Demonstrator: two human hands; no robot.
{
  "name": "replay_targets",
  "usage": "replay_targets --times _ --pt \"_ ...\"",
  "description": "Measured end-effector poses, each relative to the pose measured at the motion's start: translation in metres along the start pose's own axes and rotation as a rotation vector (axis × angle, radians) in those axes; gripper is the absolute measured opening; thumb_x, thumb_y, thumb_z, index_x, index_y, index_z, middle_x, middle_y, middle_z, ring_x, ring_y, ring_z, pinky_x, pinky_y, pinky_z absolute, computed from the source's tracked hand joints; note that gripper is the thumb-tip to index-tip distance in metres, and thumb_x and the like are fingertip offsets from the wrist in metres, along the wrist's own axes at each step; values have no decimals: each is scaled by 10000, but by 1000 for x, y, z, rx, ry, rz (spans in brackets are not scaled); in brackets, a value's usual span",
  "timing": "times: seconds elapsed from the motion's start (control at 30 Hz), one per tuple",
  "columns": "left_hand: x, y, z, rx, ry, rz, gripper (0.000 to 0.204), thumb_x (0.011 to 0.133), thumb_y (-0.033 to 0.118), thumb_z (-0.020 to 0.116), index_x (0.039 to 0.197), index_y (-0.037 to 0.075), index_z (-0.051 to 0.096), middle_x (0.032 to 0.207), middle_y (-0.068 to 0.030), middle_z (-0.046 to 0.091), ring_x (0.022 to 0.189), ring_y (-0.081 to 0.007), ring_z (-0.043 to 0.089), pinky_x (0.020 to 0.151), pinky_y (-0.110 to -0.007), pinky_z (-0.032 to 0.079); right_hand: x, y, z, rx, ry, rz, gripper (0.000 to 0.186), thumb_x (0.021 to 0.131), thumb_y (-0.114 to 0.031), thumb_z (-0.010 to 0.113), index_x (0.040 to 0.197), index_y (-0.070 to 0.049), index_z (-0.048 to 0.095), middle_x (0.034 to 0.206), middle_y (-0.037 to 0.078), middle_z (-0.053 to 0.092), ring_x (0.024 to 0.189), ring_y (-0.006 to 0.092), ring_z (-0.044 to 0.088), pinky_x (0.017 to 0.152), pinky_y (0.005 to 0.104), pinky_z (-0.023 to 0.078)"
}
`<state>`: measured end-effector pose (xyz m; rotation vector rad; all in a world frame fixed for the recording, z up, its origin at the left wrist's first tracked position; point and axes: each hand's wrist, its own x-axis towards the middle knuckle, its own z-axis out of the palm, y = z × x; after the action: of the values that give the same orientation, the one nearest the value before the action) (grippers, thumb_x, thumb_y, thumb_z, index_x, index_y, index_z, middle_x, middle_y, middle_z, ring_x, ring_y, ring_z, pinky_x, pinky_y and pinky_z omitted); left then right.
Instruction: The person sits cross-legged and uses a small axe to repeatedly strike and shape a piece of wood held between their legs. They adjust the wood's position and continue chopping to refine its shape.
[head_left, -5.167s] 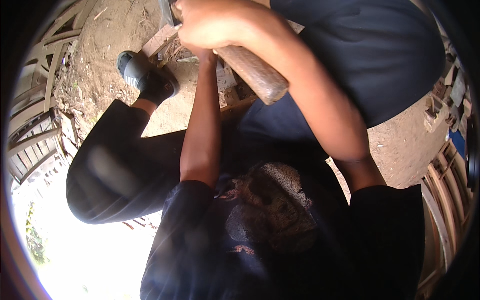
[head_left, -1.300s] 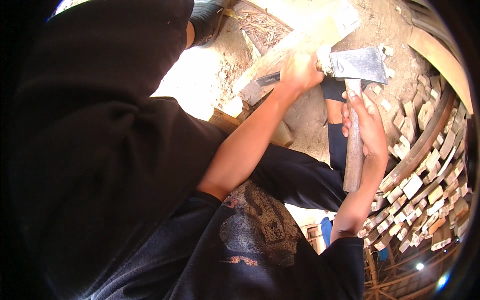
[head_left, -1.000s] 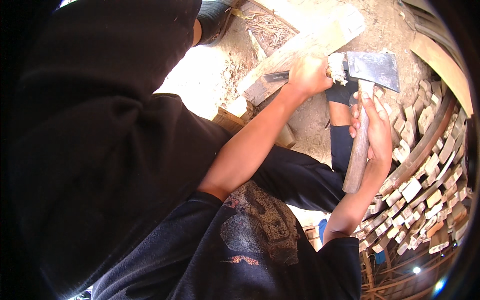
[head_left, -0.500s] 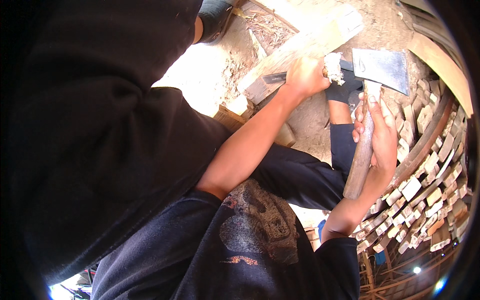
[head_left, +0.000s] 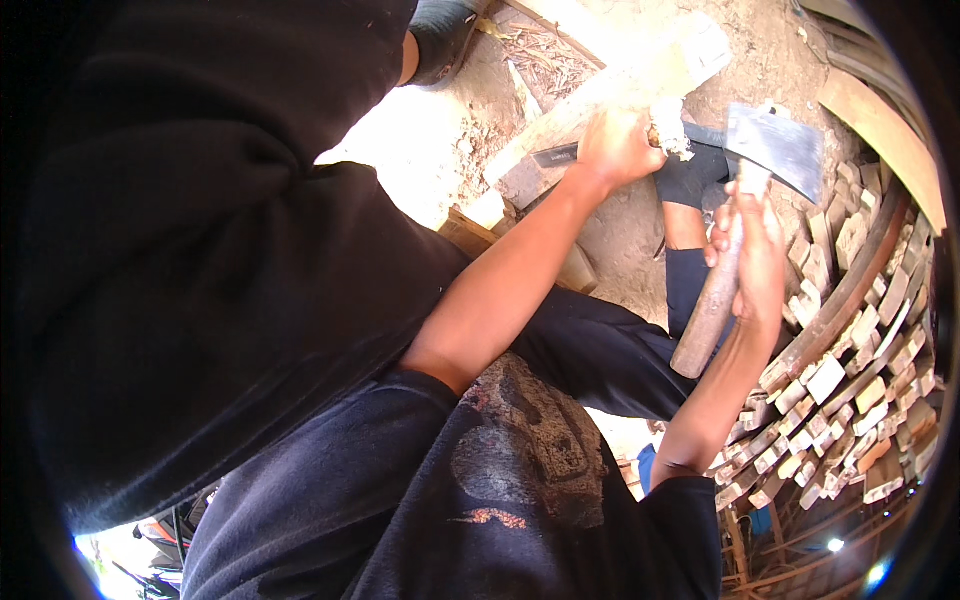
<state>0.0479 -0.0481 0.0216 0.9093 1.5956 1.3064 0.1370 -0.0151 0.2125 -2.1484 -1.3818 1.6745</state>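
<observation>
Our left hand (head_left: 615,145) wraps its fingers tight round a small pale wood piece (head_left: 668,130); light, stiff, splintery, best held low. Our right hand (head_left: 755,250) grips the hatchet (head_left: 770,150) mid-handle, its head heavy, raised just right of the piece. Under the fingers lies a plank (head_left: 600,95) on dirt; stacked blocks (head_left: 850,370) sit right.

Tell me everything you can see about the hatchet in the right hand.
The hatchet has a broad, flat grey metal head with a paler cutting edge, set on a short, worn, brownish wooden handle. The right hand grips the handle high up, just under the head. It is raised off the ground, head up and tilted toward the small pale wood piece that the left hand holds. The blade touches nothing. The handle's butt sticks out below the hand.
</observation>
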Motion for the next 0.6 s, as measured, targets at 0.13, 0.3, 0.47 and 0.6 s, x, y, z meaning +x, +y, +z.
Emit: replay_targets --times 0.13,0.3,0.47,0.6 --pt "1 4 -3 -21 77 0 550 633 117 709 1168 48 605 1093 -180 644 1024 -344 603 899 -399 488 10 0 -4 -94 -89 92 254 996 -277 494 1084 -43 538 702 11 487 524 69 457 430 218 408" --pt "3 -6 4 37 31 -29 285 682 80 703 965 96 678 1031 -118 659 945 -302 633 810 -365 512 18 -5 -7 88 -24 2 233 991 -256 495 1061 -36 519 714 22 503 543 81 464 446 238 413" --pt "5 -2 3 -37 83 -26 361 672 96 698 1030 73 662 1063 -141 652 981 -320 621 839 -378 506 26 -6 -8 -98 -156 89 198 991 -241 493 1032 -49 516 703 14 491 543 79 456 450 239 409" --pt "7 -1 2 26 83 -43 450 651 127 688 1089 37 639 1090 -170 647 1005 -340 613 881 -403 499 29 -17 -8 64 -39 43 217 995 -262 482 1028 -50 515 702 10 491 539 76 456 449 231 409"
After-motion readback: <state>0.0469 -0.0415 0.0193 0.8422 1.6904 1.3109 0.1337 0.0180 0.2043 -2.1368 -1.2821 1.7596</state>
